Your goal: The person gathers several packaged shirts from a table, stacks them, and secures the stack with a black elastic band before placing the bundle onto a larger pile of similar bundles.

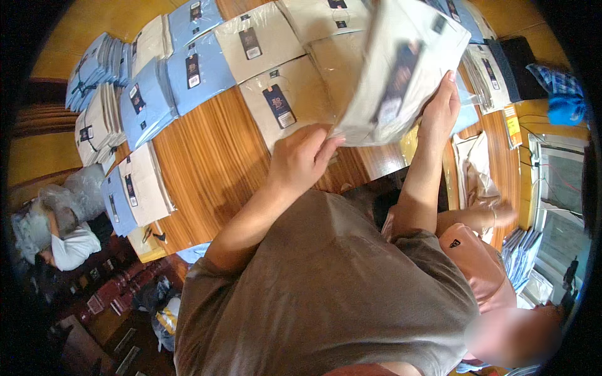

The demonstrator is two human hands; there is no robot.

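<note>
Above the wooden worktop [213, 150], both hands hold one bagged shirt [401, 69], a pale folded garment in a clear plastic sleeve with a dark tag, lifted clear of the surface and tilted, its image blurred. The left hand [301, 156] pinches the lower left corner of the bag, fingers curled tight around the edge. The right hand [439, 106] lies flat along the lower right side, fingers stretched up against the plastic, thumb behind it as far as I can tell.

To handle it well, I judge the grip should stay on the corners so the slippery film does not slide and the fold inside keeps square; the pack should come down flat, edges aligned with its neighbours.

Beneath lie rows of like packs: beige bagged shirts [257, 41] just under the held one, light blue bagged shirts [200, 72] to their left, and stacked packs [94, 69] at the far left edge. Each clear bag holds one folded shirt with a tag. Another person in a pink top [483, 263] sits close at the right, and someone in white [69, 244] crouches low at the left.
</note>
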